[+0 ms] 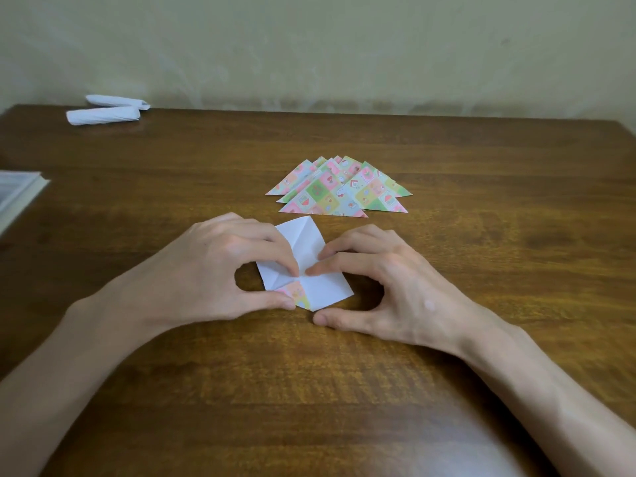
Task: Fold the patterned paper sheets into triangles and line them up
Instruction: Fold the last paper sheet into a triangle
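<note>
A paper sheet (311, 249) lies white side up on the wooden table (447, 201), creased, with a small patterned corner folded over at its near edge. My left hand (220, 270) pinches that folded corner between thumb and forefinger. My right hand (389, 280) presses its forefinger tip on the sheet's middle, its thumb resting on the table just below the paper. Beyond the sheet, several folded patterned triangles (339, 192) lie overlapped in a fan-like row.
Two rolled white paper bundles (105, 111) lie at the far left of the table by the wall. A book or pad (15, 194) sticks in from the left edge. Bare wood shows to the right and in front.
</note>
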{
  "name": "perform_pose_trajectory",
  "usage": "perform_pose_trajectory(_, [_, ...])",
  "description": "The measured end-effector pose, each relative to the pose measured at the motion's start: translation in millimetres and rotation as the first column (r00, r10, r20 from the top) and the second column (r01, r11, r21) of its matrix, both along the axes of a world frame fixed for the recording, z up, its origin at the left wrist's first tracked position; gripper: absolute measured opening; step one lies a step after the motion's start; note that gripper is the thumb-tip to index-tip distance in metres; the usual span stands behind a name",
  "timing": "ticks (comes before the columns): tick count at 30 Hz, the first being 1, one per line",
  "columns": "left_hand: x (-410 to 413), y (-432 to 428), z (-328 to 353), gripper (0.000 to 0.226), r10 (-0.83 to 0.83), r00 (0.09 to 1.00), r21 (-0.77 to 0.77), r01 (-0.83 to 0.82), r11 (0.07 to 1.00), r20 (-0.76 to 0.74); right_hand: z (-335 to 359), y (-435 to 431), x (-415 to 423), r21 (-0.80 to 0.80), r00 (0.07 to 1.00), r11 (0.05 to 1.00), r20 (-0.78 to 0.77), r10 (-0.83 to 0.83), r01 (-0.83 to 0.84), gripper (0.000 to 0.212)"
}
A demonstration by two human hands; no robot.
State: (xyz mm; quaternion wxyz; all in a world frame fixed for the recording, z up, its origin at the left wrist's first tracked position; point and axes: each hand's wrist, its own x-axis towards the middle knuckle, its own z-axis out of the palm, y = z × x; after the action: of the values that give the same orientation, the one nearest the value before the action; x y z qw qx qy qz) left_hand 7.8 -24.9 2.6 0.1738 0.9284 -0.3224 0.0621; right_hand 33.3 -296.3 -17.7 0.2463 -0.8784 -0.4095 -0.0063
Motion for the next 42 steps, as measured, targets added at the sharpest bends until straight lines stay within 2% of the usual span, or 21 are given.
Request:
perform_pose_trajectory(9, [-3, -11, -4, 0.015, -0.027, 0.996, -0.050, 0.032, 0.998, 0.082, 0, 0, 1, 0.012, 0.999, 1.000, 0.052, -0.010, 0.010, 0.049])
perform_pose_trajectory(14, [-4, -16, -9, 0.006, -0.029, 0.995, -0.102, 0.039, 0.994, 0.100, -2, -1, 2, 0.041, 0.998, 0.999, 0.061, -0.016, 0.013, 0.025])
perform_pose_trajectory(18, [-4, -18, -11, 0.007, -0.027, 0.996, -0.113, 0.036, 0.993, 0.084, -2, -1, 1, 0.082, 1.000, 0.997, -0.003, -0.010, 0.010, 0.017])
perform_pose_trajectory(23, [-2, -12, -9, 0.011, 0.004, 1.000, -0.094, -0.003, 0.996, 0.012, 2, 1, -1, 0.106, 0.999, 0.994, -0.040, -0.016, 0.020, 0.013])
perform_pose_trajectory(28, [-1, -10, -8, 0.012, 0.082, 0.990, -0.107, -0.094, 0.990, -0.112, 3, 6, -4, 0.135, 0.989, 0.990, -0.150, -0.021, 0.041, 0.011])
perform_pose_trajectory(35, [-4, -13, -7, 0.017, 0.164, 0.934, -0.163, -0.223, 0.961, -0.316, 0, 15, -6, 0.105, 0.975, 0.982, -0.172, -0.140, 0.159, 0.008])
perform_pose_trajectory(39, [-5, -17, -10, 0.020, 0.224, 0.934, -0.152, -0.273, 0.950, -0.279, 0, 20, -7, 0.091, 0.966, 0.975, -0.181, -0.182, 0.201, 0.009])
perform_pose_trajectory(42, [-7, -19, -11, 0.021, 0.249, 0.937, -0.091, -0.278, 0.956, -0.246, 1, 20, -3, 0.095, 0.957, 0.973, -0.222, -0.185, 0.210, 0.021])
